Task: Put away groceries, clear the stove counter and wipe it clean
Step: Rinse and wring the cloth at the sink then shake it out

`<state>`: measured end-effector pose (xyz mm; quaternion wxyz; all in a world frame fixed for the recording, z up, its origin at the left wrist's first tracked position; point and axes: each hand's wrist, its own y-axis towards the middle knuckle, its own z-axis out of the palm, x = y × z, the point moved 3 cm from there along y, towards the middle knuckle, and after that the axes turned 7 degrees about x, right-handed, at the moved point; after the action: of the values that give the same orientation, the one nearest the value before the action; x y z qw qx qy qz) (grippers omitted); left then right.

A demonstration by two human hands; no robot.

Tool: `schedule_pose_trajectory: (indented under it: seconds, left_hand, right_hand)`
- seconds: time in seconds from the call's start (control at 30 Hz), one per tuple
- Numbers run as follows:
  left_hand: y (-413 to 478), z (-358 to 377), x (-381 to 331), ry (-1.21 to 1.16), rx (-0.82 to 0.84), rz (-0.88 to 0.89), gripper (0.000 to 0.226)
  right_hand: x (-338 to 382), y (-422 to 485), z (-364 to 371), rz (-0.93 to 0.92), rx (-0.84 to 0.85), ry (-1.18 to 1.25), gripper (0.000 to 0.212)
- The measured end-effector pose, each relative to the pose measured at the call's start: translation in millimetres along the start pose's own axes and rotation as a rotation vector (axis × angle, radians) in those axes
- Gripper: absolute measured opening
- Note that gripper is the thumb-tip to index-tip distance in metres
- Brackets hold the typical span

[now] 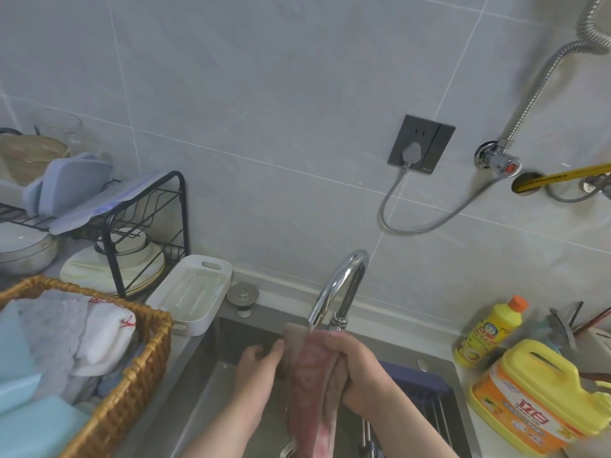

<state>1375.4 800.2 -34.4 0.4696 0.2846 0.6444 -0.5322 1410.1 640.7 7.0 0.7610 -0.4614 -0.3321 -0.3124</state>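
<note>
Kitchen sink, seen on my remote feed: two hands hold a pinkish-brown cloth (307, 375) just under the chrome faucet (344, 282), above the steel sink (211, 385). L hand (256, 368) pinches the cloth's left edge w/ curled fingers. R hand (355, 368) has its fingers wrapped round the right side, gripping it. The cloth hangs down btwn the wrists. At left, a wicker basket (132, 375) of towels sits beside a white tray (191, 292). At right stand a yellow detergent bottle (489, 332) and a jug (542, 391).
</note>
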Motion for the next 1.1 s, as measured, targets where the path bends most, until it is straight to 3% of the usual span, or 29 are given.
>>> schedule_pose_trajectory:
  seconds: [0.07,0.1,0.2,0.27,0.4,0.6,0.7,0.73,0.8,0.83,0.9,0.93,1.0,1.03,1.1]
  left_hand:
    - [-3,10,17,-0.110,0.188,-0.144,0.067]
    - [-6,13,20,-0.147,0.290,-0.228,0.072]
    - [-9,18,20,-0.334,0.507,-0.382,0.051]
    - [-9,16,19,-0.471,0.583,-0.362,0.032]
    - [7,6,3,-0.485,0.445,-0.142,0.032]
    - [9,2,-12,-0.107,0.275,-0.010,0.014]
    - [10,1,-6,0.196,-0.001,0.039,0.024]
    - [5,3,-3,0.221,-0.013,-0.011,0.031]
    - [-9,13,5,0.034,0.201,-0.193,0.048]
    - [-16,20,7,-0.191,0.378,-0.288,0.060]
    - [-25,28,8,-0.562,0.564,-0.361,0.077]
    - [-23,28,9,-0.679,0.581,-0.379,0.074]
    - [-24,23,9,-0.746,0.537,-0.360,0.045]
    - [-22,20,9,-0.720,0.513,-0.342,0.031]
    - [-21,8,16,-0.613,0.464,-0.363,0.030]
  right_hand:
    - [-4,-4,-1,0.019,-0.004,0.152,0.035]
    - [-6,-6,-3,0.018,-0.019,0.208,0.035]
    - [-9,-11,-6,0.014,-0.031,0.344,0.038]
    - [-10,-12,-9,0.035,-0.043,0.389,0.042]
    - [-8,-12,-19,0.018,-0.086,0.410,0.040]
    - [-5,-14,-24,-0.063,-0.064,0.323,0.030]
    - [-5,-11,-14,-0.114,-0.020,0.240,0.033]
    - [-6,-9,-11,-0.125,-0.015,0.187,0.037]
    - [-10,-9,-1,-0.150,-0.001,0.010,0.043]
    - [-14,-9,3,-0.164,0.009,-0.093,0.051]
    - [-27,-12,14,-0.188,0.073,-0.249,0.058]
    - [-33,-12,16,-0.197,0.107,-0.302,0.056]
    - [-40,-16,16,-0.180,0.160,-0.383,0.045]
    - [-40,-19,12,-0.148,0.144,-0.403,0.035]
    - [-38,-18,-7,-0.132,0.013,-0.393,0.020]
